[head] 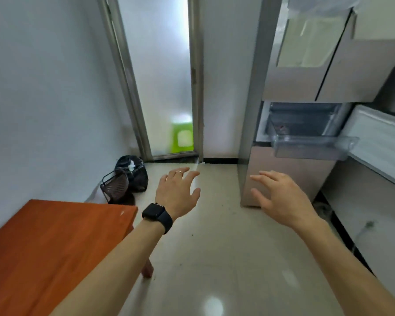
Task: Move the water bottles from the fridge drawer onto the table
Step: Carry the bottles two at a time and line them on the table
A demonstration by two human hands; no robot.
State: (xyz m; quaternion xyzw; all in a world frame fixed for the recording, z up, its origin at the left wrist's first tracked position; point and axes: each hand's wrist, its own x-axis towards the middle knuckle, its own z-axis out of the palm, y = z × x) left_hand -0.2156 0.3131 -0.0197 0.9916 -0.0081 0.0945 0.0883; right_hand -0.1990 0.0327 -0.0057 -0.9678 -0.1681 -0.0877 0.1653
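The fridge (290,179) stands at the right with one compartment door swung open. Its clear plastic drawer (310,145) is pulled out; the inside looks dark and I cannot make out any bottles there. An orange-brown wooden table (50,247) fills the lower left. My left hand (178,192), with a black watch on the wrist and a ring, hovers over the floor with fingers spread, holding nothing. My right hand (276,197) reaches forward below the drawer, fingers relaxed and empty.
A dark mesh basket (115,187) and a black bag (132,173) sit on the floor by the left wall. A frosted glass door (160,76) is straight ahead, a green shape behind it. The open fridge door (381,142) juts out at the right. Glossy tiled floor lies between.
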